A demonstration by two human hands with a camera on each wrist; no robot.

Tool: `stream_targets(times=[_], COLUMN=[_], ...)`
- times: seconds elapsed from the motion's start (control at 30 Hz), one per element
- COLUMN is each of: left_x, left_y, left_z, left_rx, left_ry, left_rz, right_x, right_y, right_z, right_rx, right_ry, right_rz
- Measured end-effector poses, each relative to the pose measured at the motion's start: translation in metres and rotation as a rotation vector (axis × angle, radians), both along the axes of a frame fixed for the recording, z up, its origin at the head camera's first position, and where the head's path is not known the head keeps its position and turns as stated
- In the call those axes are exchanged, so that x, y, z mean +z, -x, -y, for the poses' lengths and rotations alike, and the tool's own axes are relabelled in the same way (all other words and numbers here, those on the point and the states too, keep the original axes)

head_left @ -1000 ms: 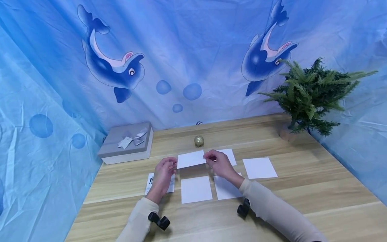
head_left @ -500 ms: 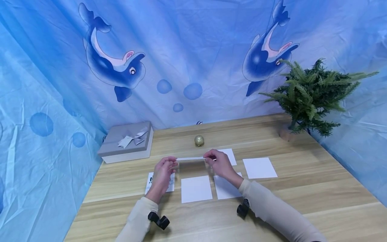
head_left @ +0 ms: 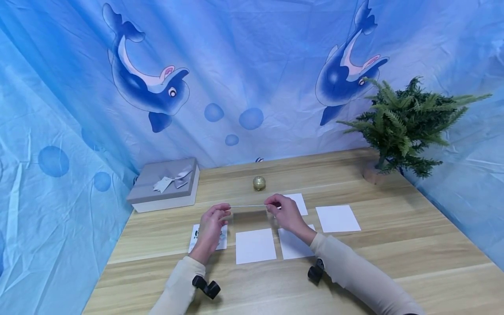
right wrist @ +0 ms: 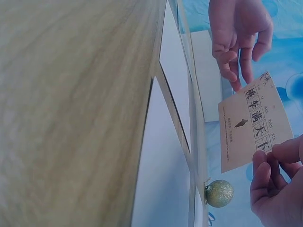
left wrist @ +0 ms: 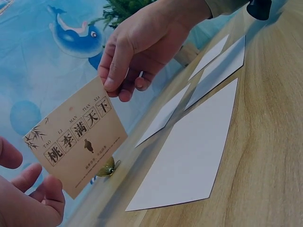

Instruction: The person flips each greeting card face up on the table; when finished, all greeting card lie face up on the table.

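While a left sleeve (head_left: 177, 282) and a right sleeve (head_left: 358, 271) are reaching in over the wooden table (head_left: 417, 262), a black camera (head_left: 206, 288) is sitting at each wrist. Beyond the near stretch of wood, a front white card (head_left: 256, 246) is lying flat between the forearms, and a second white card (head_left: 292, 245) is lying just beside it, partly hidden by the right arm. A printed card (head_left: 194, 238) is lying under the left hand (head_left: 211, 227), which is covering much of its dark print. That hand's fingers are curving loosely, the thumb standing apart from them, and their tips are meeting the left end of the held card (left wrist: 78, 135); how firmly they are touching it, I cannot tell. The right hand (head_left: 286, 213) is pinching the other end between thumb and fingertips. The held card is hanging in the air between the two hands, showing only a thin edge to the head view, while the wrist views are showing boxed characters, leaves in one corner and a small dark figure. A third white card (head_left: 339, 218) is lying farther right, and a fourth white card (head_left: 298, 203) is peeking out behind the right hand. Farther back, a gold ball (head_left: 259, 183) is resting on the wood, a grey-lidded box (head_left: 157, 181) with a bow (head_left: 181, 178) is standing at left, and a small tree (head_left: 405, 127) is standing at right. Behind everything, a blue curtain (head_left: 252, 57) is hanging, printed with dolphins.
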State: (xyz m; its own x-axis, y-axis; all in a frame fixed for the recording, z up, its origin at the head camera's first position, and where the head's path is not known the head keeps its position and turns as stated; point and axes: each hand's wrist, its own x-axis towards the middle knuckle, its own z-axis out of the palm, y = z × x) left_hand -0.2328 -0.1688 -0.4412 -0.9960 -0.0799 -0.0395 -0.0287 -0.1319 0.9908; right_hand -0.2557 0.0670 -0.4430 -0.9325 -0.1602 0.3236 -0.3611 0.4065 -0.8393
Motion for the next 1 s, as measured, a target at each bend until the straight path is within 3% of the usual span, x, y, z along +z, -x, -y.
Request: stream_targets(times=[0.53,0.77,1.0], left_x=[0.0027,0.0014,-0.0001], left_y=[-0.0004,-0.0017,-0.0023], left_z=[0.001,0.002,0.0014], left_rx=[-0.007,-0.025,-0.036], left_ry=[0.03,0.102,0.097], left_rz=[-0.008,-0.01,0.009], right_x=[0.0031,0.0034,0.0008], right_y=[0.001,0.0011,0.0006], right_z=[-0.0001,0.0009,0.0013], right_rx=[-0.02,-0.048,-0.045], right_ry=[0.022,0.043,0.073], right_rz=[-0.007,0.01,0.004])
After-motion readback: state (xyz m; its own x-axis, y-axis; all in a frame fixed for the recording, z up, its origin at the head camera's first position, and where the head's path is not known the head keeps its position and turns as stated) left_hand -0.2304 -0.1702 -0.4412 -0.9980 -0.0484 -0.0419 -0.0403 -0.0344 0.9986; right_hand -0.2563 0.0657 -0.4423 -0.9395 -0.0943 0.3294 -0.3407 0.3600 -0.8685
